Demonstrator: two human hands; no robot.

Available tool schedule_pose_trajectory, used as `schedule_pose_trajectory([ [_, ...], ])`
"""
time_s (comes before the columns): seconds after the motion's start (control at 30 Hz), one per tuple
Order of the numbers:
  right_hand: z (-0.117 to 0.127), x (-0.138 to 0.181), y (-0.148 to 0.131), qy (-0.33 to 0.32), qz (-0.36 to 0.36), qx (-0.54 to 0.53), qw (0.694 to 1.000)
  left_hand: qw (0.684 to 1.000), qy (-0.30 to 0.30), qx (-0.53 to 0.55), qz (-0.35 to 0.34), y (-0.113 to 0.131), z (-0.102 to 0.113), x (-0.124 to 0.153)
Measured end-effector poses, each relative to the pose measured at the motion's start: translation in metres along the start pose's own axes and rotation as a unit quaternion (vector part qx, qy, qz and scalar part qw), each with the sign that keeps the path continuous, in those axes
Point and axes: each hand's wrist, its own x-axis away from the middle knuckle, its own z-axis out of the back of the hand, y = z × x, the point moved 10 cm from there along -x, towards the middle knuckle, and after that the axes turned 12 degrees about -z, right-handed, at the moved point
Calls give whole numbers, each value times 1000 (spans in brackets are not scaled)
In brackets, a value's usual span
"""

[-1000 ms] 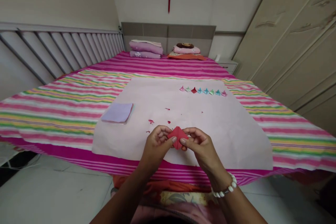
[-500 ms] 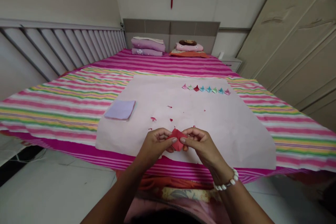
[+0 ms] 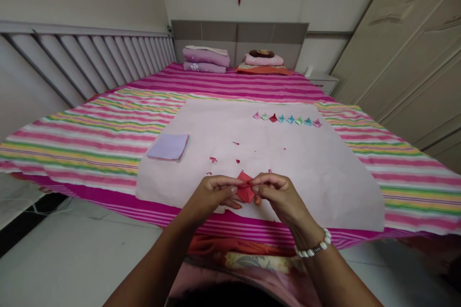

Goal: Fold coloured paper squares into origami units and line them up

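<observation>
Both of my hands pinch a small folded red paper piece just above the near edge of a large pale pink sheet spread on the bed. My left hand grips its left side with thumb and fingers closed. My right hand, with a white bead bracelet on the wrist, grips its right side the same way. The paper's lower half is hidden between my fingers. Tiny red paper scraps lie on the sheet just beyond my hands.
A stack of lilac paper squares lies to the left on the sheet. A row of several small folded paper shapes sits further back right. The striped bedcover spreads around; pillows lie by the headboard, wardrobe doors stand at right.
My hands have closed tighter on the red paper, pressing it into a smaller fold. The view has shifted slightly right and down.
</observation>
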Motion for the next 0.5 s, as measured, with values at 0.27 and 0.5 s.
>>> schedule_pose_trajectory([
  [0.27, 0, 2, -4, 0, 28, 9, 1000, 998, 43, 37, -4, -10, 4, -1],
  [0.5, -3, 4, -6, -10, 44, 40, 998, 994, 109, -17, -21, -3, 8, 1],
])
